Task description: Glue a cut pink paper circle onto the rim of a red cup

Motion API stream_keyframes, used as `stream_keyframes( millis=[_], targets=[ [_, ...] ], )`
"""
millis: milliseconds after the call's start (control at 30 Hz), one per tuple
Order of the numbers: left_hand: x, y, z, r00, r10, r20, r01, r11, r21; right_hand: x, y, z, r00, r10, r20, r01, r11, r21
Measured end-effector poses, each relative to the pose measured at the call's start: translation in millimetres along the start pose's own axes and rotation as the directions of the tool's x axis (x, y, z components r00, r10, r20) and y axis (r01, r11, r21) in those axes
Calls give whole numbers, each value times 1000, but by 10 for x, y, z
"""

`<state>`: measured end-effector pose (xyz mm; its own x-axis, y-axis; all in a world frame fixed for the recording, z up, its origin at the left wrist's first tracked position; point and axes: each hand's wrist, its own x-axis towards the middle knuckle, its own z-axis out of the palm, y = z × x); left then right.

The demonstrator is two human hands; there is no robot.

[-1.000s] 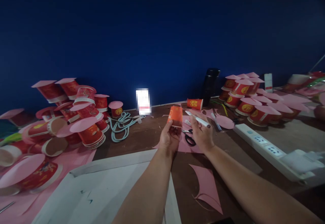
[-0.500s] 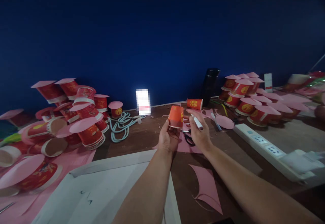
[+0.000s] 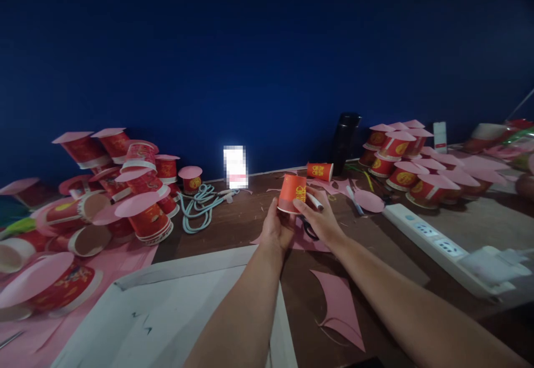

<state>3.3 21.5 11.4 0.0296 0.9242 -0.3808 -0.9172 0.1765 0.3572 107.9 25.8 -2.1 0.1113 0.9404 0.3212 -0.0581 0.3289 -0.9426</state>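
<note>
A red paper cup (image 3: 291, 190) with yellow characters is held upside down above the table, its rim at the bottom. My left hand (image 3: 277, 228) grips it from the left and below. My right hand (image 3: 322, 218) holds a white marker (image 3: 315, 201), and its thumb rests on the cup's right side; the marker's tip is hidden. Just below the hands, black-handled scissors (image 3: 309, 229) lie on a pink paper scrap (image 3: 306, 242), partly covered. Behind the right hand another red cup (image 3: 320, 171) lies on its side.
Red cups topped with pink discs (image 3: 144, 201) are heaped at left; more cups (image 3: 403, 176) stand at right. A coiled cable (image 3: 200, 209), a black bottle (image 3: 345, 143), a power strip (image 3: 429, 240), a white board (image 3: 179, 312) and a cut pink sheet (image 3: 340, 307) surround the hands.
My right hand has moved left to the cup, its thumb now touching the side. The cup has turned slightly, and the marker is now more hidden behind the fingers.
</note>
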Motion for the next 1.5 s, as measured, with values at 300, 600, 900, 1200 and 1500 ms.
stream_keyframes(
  millis=[300, 600, 900, 1200, 1500],
  targets=[
    [-40, -105, -62, 967, -36, 254, 0, 990, 140, 51, -7, -90, 994, 79, -82, -81, 996, -31],
    [9, -51, -24, 995, 83, 48, -83, 996, -17, 120, 150, -96, 978, 120, -172, -121, 993, 8],
    [39, -18, -34, 997, 55, 52, -52, 997, -57, 66, 136, -133, 992, -85, -97, 54, 957, -284],
    [60, -22, -58, 995, 62, 80, -57, 996, -61, 29, 73, -109, 981, -181, -74, 144, 924, -354],
    [152, -52, -122, 978, 160, 131, -157, 987, -35, -18, -52, -89, 960, -271, -66, 223, 888, -402]
  ],
)
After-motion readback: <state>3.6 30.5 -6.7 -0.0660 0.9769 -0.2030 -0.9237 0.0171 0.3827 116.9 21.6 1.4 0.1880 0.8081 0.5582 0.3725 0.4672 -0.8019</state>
